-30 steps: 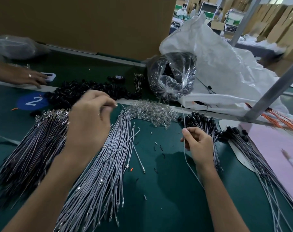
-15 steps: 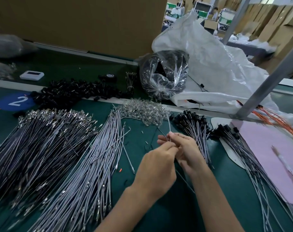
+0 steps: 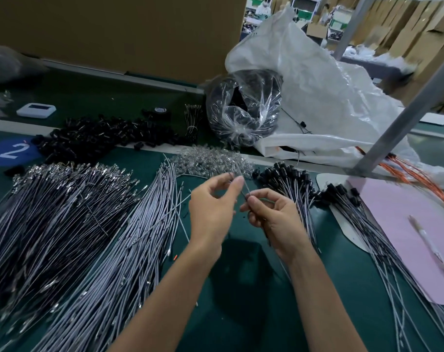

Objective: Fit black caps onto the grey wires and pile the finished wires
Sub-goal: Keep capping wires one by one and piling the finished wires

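Having been brought together within the last second, left hand (image 3: pixel 213 207) and right hand (image 3: pixel 276 219) are found pinching one grey wire (image 3: pixel 242 182) above the mat (image 3: pixel 241 288), black cap (image 3: pixel 246 197) judged about to be seated.

Grey wires (image 3: pixel 129 250) left of left hand (image 3: pixel 210 207); black caps (image 3: pixel 101 138) beyond; green table (image 3: pixel 241 288) beneath; pink sheet (image 3: pixel 406 237) right of right hand (image 3: pixel 276 217).

Left hand (image 3: pixel 210 209) left grey wire pile (image 3: pixel 129 237), joined right hand (image 3: pixel 274 219); both now pinch one wire (image 3: pixel 242 180).
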A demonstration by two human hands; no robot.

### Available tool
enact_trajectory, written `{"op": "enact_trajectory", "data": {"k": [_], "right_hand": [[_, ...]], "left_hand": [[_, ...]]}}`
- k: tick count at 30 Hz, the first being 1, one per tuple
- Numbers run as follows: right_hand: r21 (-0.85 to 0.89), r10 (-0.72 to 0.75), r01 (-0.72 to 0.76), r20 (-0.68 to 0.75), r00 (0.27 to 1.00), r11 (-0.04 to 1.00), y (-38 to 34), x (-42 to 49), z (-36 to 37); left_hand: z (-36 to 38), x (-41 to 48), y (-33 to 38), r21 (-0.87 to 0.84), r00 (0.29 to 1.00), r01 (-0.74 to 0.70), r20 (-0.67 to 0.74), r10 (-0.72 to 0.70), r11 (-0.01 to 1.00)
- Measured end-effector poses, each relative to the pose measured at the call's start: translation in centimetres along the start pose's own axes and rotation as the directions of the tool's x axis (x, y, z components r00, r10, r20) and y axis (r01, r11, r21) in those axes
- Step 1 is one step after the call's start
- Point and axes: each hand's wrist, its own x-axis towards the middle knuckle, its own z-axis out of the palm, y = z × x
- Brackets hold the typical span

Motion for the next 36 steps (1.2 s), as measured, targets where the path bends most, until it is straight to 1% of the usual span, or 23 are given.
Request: {"op": "enact_trajectory", "data": {"k": [1,2,7,12,14,15,16,17,18,19,20,21,22,23,24,25,28,31,34,36], "right_hand": [[-0.036,-0.004,0.004,0.009,1.0,0.999,0.0,-0.1,0.0],[-0.064,-0.007,0.008,0.014,1.0,0.998,0.0,-0.1,0.1],[-0.158,-0.003,0.002,-0.006,1.0,0.987,0.0,-0.1,0.2],[-0.236,-0.027,0.019,-0.033,0.999,0.972,0.0,-0.3,0.2],[-0.268,-0.06,0.043,-0.056,0.997,0.963,0.0,-0.2,0.3],[-0.288,-0.086,0.06,-0.08,0.993,0.956,0.1,-0.1,0.3],[-0.308,-0.117,0.078,-0.112,0.987,0.948,0.2,0.0,0.3],[-0.333,-0.152,0.096,-0.146,0.977,0.938,0.4,0.0,0.3],[-0.367,-0.19,0.113,-0.179,0.965,0.923,0.6,0.2,0.2],[-0.407,-0.226,0.127,-0.205,0.952,0.905,0.7,0.3,0.1],[-0.442,-0.257,0.138,-0.222,0.94,0.886,0.9,0.3,0.1],[-0.468,-0.282,0.147,-0.233,0.931,0.871,1.0,0.4,0.1],[-0.487,-0.302,0.155,-0.24,0.923,0.86,1.1,0.5,0.1],[-0.504,-0.319,0.161,-0.244,0.916,0.848,1.2,0.6,0.2],[-0.521,-0.333,0.166,-0.246,0.91,0.837,1.3,0.6,0.3],[-0.538,-0.343,0.167,-0.245,0.907,0.826,1.4,0.7,0.3],[-0.549,-0.356,0.171,-0.251,0.9,0.818,1.6,0.7,0.3],[-0.534,-0.373,0.176,-0.287,0.882,0.827,1.6,0.6,0.2],[-0.524,-0.385,0.178,-0.319,0.866,0.833,1.5,0.5,0.0],[-0.526,-0.387,0.176,-0.322,0.864,0.832,1.4,0.5,0.1]], "left_hand": [[-0.1,0.3,0.1,-0.088,0.999,0.042,0.002,-0.042,0.995],[-0.2,0.5,0.2,-0.14,0.999,0.05,-0.006,-0.051,0.989],[-0.4,0.4,-0.7,-0.338,0.997,0.08,0.009,-0.082,0.938],[-0.1,0.4,-1.2,-0.353,0.995,0.101,0.028,-0.097,0.93],[-0.2,0.5,-1.4,-0.324,0.996,0.091,0.03,-0.086,0.942],[-0.2,0.6,-1.5,-0.282,0.997,0.075,0.024,-0.071,0.956],[-0.2,0.7,-1.6,-0.184,0.999,0.037,0.004,-0.037,0.982],[-0.3,0.8,-1.6,-0.016,1.0,-0.028,-0.013,0.028,0.999],[-0.3,1.1,-1.5,0.214,0.993,-0.112,-0.006,0.116,0.97],[-0.4,1.4,-1.2,0.462,0.981,-0.187,0.035,0.193,0.867],[-0.4,1.7,-0.7,0.656,0.97,-0.232,0.101,0.222,0.718],[-0.2,1.9,-0.1,0.791,0.966,-0.247,0.156,0.206,0.561],[0.0,2.2,0.6,0.867,0.966,-0.248,0.187,0.179,0.431],[0.3,2.3,1.3,0.911,0.968,-0.241,0.201,0.15,0.335],[0.7,2.6,1.7,0.933,0.969,-0.235,0.202,0.144,0.272],[1.2,2.6,2.1,0.943,0.97,-0.235,0.21,0.124,0.238],[2.5,3.3,2.5,0.94,0.967,-0.246,0.224,0.119,0.236],[2.6,5.6,1.8,0.929,0.951,-0.305,0.286,0.116,0.208],[2.2,7.7,-0.1,0.89,0.922,-0.387,0.376,0.091,0.243],[1.8,8.3,-1.2,0.867,0.913,-0.408,0.39,0.119,0.288]]}}
